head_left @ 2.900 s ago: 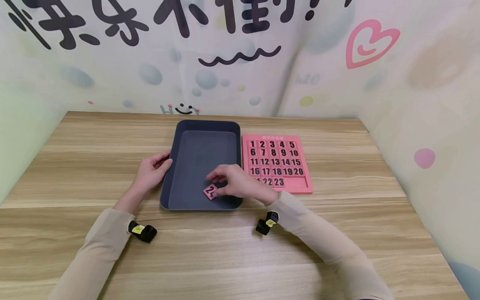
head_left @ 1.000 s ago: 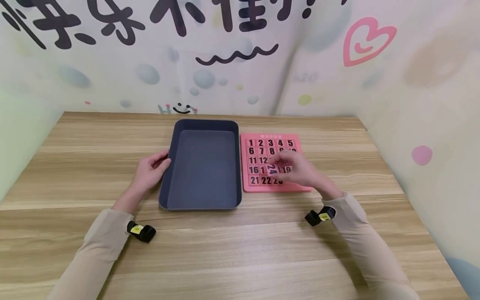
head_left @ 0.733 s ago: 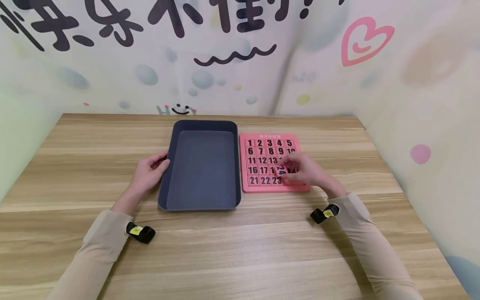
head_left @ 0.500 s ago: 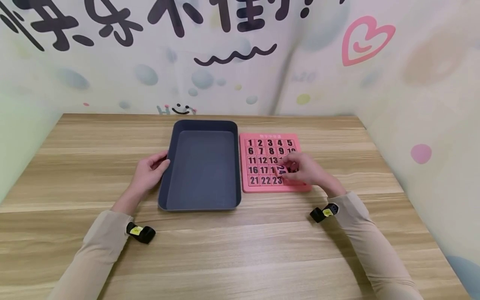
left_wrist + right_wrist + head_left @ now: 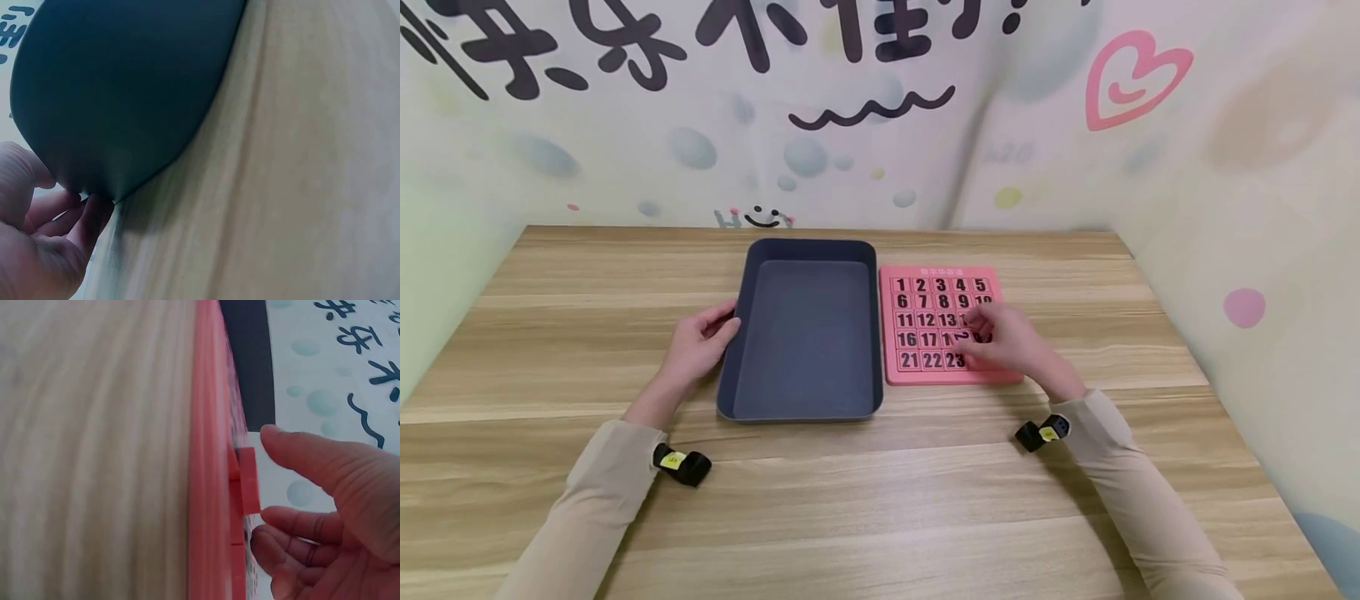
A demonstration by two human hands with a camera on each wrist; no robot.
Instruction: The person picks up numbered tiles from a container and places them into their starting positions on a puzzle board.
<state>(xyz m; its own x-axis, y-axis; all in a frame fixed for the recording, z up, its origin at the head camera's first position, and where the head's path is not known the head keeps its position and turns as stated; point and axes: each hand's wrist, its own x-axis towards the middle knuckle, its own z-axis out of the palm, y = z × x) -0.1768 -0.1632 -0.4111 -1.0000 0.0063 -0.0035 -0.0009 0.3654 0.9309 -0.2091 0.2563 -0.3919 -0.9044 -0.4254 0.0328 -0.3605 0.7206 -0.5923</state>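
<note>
My left hand (image 5: 694, 346) grips the left rim of a dark blue-grey tray (image 5: 808, 333), thumb on the rim, fingers outside. The left wrist view shows its fingertips against the tray's dark outer wall (image 5: 131, 94). To the right lies a pink number puzzle board (image 5: 891, 333) with rows of numbered tiles. My right hand (image 5: 1011, 343) is over its lower right part. A number tile (image 5: 961, 336), partly behind my thumb, lies on top of other tiles. In the right wrist view, my thumb stands apart from this tile (image 5: 249, 481); my fingers are by its lower end.
The wooden table (image 5: 850, 517) bears the tray and board side by side. A printed wall sheet (image 5: 880, 167) rises behind the table, with another wall on the right. Black wrist cameras are strapped to both sleeves.
The right hand picked the 24 tile out of the tray and carried it right onto the board. Its fingers have since loosened from the tile. The left hand has stayed on the tray.
</note>
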